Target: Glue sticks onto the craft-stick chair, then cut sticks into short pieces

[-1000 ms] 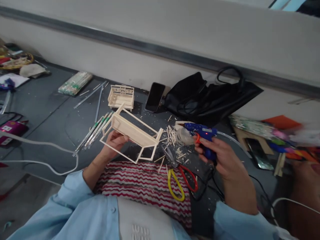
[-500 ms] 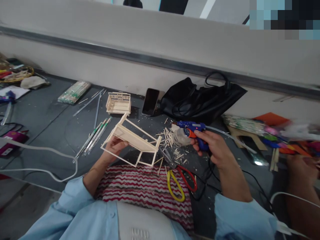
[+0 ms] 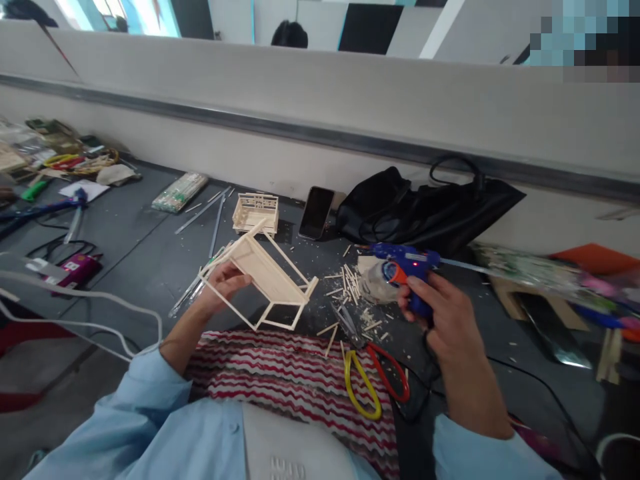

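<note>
A small pale wooden stick frame [image 3: 273,270] with a flat panel is held tilted in my left hand [image 3: 223,285], above the striped cloth on my lap. My right hand [image 3: 443,310] is wrapped round the handle of a blue hot glue gun [image 3: 407,257] with an orange trigger; a red light glows on it and its nozzle points left. Behind the gun sits a clear plastic jar [image 3: 377,283]. Cut sticks [image 3: 350,283] lie between the frame and the gun. Pliers [image 3: 363,383] with one yellow and one red handle rest at the table's front edge.
A finished-looking small stick model [image 3: 256,212] stands at the back beside a phone [image 3: 316,212] and a black bag [image 3: 420,210]. Packed sticks [image 3: 180,192], a purple box [image 3: 75,272] and white cables [image 3: 125,313] are on the left. A dark phone-like slab [image 3: 550,330] lies right.
The view has swung left, so the table things sit further right. Both hands keep their holds, and the frame is turned slightly. The other person's hand at the right is out of view.
</note>
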The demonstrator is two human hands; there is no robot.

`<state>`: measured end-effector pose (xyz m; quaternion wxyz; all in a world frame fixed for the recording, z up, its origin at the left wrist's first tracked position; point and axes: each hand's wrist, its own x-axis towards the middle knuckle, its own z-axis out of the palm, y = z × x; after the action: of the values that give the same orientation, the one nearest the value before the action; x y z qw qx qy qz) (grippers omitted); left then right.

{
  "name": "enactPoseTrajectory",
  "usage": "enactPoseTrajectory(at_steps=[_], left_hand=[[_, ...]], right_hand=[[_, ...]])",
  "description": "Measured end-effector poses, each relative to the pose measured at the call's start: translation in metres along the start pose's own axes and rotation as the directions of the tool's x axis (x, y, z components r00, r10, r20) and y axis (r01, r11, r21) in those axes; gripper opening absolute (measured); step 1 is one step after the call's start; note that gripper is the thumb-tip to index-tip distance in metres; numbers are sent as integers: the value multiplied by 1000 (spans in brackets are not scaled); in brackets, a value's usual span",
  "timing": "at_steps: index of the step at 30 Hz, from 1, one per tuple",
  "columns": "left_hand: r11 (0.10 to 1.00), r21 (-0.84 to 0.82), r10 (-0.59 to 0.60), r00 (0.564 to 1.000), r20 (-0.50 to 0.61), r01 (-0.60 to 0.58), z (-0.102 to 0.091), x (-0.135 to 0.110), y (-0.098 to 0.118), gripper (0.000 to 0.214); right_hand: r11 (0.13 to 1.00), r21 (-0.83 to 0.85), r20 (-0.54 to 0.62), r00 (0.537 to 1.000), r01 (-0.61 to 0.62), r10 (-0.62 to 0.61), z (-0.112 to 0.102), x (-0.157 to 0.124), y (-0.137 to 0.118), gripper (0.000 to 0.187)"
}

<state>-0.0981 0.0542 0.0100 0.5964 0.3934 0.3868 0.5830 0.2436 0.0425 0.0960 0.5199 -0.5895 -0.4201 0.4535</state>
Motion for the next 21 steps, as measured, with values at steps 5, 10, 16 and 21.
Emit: enactPoseTrajectory(at_steps=[5, 10, 16, 21], left_hand=[[993, 109, 54, 998, -14, -52, 2, 0, 15, 29], [986, 161, 42, 999, 18, -44, 9, -5, 23, 26], [985, 165, 63, 998, -16, -60, 12, -14, 28, 23], [976, 203, 87, 995, -53, -74, 9, -21, 24, 25]], right_hand=[[992, 117, 160, 985, 43, -61, 11, -25, 11, 35], [981, -143, 229, 968, 134, -99, 6, -44, 25, 31], [969, -192, 289, 953, 155, -95, -1, -42, 30, 29], [993, -14, 311, 945, 114, -104, 5, -43, 30, 30]])
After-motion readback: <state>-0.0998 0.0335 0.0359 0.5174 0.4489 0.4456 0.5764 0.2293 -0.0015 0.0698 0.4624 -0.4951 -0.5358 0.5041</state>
